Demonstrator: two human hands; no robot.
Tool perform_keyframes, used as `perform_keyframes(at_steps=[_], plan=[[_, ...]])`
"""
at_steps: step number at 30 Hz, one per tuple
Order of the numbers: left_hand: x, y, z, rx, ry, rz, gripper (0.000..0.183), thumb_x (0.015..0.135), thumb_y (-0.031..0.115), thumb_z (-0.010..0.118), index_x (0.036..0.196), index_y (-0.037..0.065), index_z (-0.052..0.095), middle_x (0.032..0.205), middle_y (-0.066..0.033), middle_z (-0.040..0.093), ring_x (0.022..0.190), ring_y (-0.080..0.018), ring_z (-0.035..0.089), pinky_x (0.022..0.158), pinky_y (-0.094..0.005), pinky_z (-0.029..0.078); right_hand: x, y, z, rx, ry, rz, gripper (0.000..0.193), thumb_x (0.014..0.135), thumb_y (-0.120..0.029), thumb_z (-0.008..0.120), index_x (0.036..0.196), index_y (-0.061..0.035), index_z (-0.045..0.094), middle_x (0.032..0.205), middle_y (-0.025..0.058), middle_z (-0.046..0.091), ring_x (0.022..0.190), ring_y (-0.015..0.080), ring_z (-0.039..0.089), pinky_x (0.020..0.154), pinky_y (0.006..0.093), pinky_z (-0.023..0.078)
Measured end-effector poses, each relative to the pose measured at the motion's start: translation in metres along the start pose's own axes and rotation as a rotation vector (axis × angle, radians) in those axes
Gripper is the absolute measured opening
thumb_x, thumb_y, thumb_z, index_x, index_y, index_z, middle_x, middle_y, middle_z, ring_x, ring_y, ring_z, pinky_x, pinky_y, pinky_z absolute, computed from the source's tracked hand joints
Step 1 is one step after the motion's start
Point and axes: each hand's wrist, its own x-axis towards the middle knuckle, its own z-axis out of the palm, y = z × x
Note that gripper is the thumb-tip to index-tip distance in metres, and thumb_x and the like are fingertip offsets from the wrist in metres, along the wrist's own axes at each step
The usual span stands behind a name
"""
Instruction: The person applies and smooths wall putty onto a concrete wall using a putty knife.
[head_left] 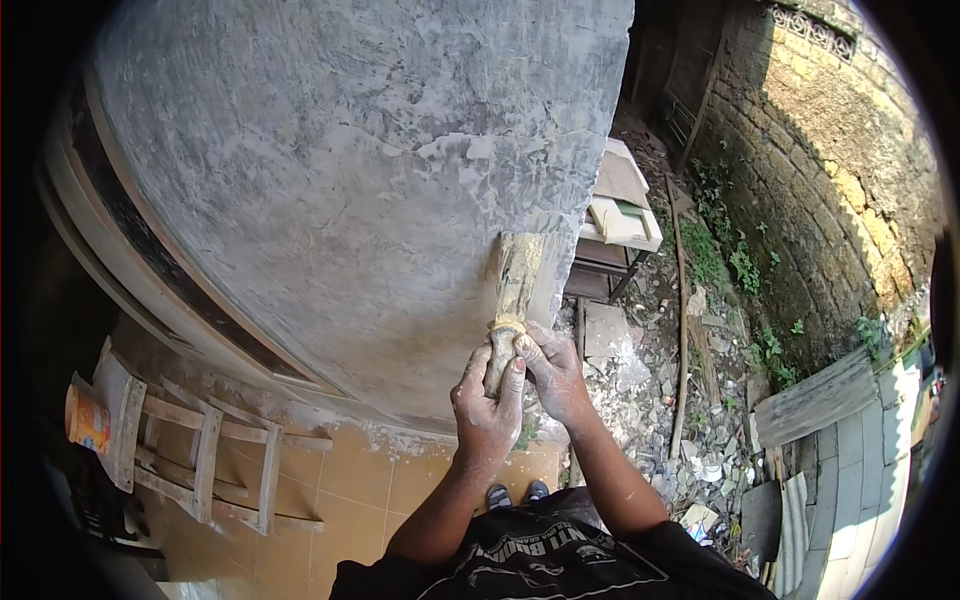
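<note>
A putty knife (520,275) with a wide, putty-smeared blade rests against the grey wall (350,200), close to its right-hand corner. My left hand (482,402) is closed round the lower part of the handle, thumb along it. From the other side my right hand (556,378) grips the top of the handle, its fingers by the yellowish collar below the blade. White dust coats both hands. The wall carries patchy streaks of pale filler, with a rough, lighter line across its upper part.
A wooden ladder-like stand (205,450) is on the tiled floor (360,470) at left, with an orange-and-white bucket (87,418). Beyond the corner stands a dark-framed table (605,262) bearing boards. Rubble (640,410) and a long pole (682,330) lie before a block wall (810,180).
</note>
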Motion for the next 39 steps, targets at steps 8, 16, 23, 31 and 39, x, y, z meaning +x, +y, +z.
perform_keyframes(at_steps=[8,16,23,31,39], plan=[[0.014,0.007,0.001,-0.075,-0.048,-0.022,0.015,0.088,0.009,0.057,0.095,-0.004,0.054,0.07,-0.0002,0.052,0.059,-0.0027,0.044,0.05,-0.0186,0.037,0.006,-0.005,0.001,0.027,0.029,-0.055,0.03,0.092,-0.017,0.051,0.113,0.0047,0.055,0.091,0.0058,0.062,0.077,0.0079,0.055,0.065,0.0225,0.048],[-0.036,-0.042,-0.019,-0.028,-0.135,-0.254,0.021,0.087,0.011,0.059,0.1,-0.004,0.056,0.079,-0.0101,0.062,0.068,-0.0116,0.057,0.062,-0.028,0.047,-0.03,0.055,-0.005,-0.067,0.008,0.162,0.028,0.092,-0.015,0.051,0.109,0.0052,0.057,0.095,0.0066,0.063,0.082,0.0109,0.057,0.074,0.0247,0.046],[-0.032,-0.037,-0.008,0.013,-0.084,-0.145,0.019,0.086,0.008,0.058,0.1,-0.005,0.056,0.079,-0.0125,0.063,0.067,-0.0135,0.06,0.061,-0.028,0.048,-0.028,0.057,-0.011,-0.109,0.015,0.049,0.028,0.091,-0.014,0.052,0.111,0.0055,0.057,0.096,0.0075,0.063,0.085,0.0101,0.056,0.074,0.0255,0.048],[-0.027,-0.024,-0.003,0.071,-0.082,-0.086,0.021,0.086,0.007,0.058,0.103,-0.005,0.056,0.082,-0.0124,0.064,0.07,-0.0131,0.06,0.063,-0.0273,0.048,-0.026,0.048,-0.014,-0.103,0.028,0.056,0.026,0.091,-0.014,0.05,0.107,0.0048,0.059,0.095,0.0087,0.063,0.086,0.0136,0.057,0.077,0.0267,0.045],[-0.014,-0.022,0.004,0.049,-0.049,-0.103,0.021,0.085,0.009,0.059,0.101,-0.005,0.056,0.081,-0.015,0.064,0.069,-0.0188,0.062,0.063,-0.0291,0.049,-0.016,0.04,-0.016,-0.065,0.011,0.025,0.026,0.09,-0.013,0.051,0.107,0.0057,0.058,0.093,0.0077,0.063,0.084,0.0113,0.057,0.074,0.0254,0.046]])
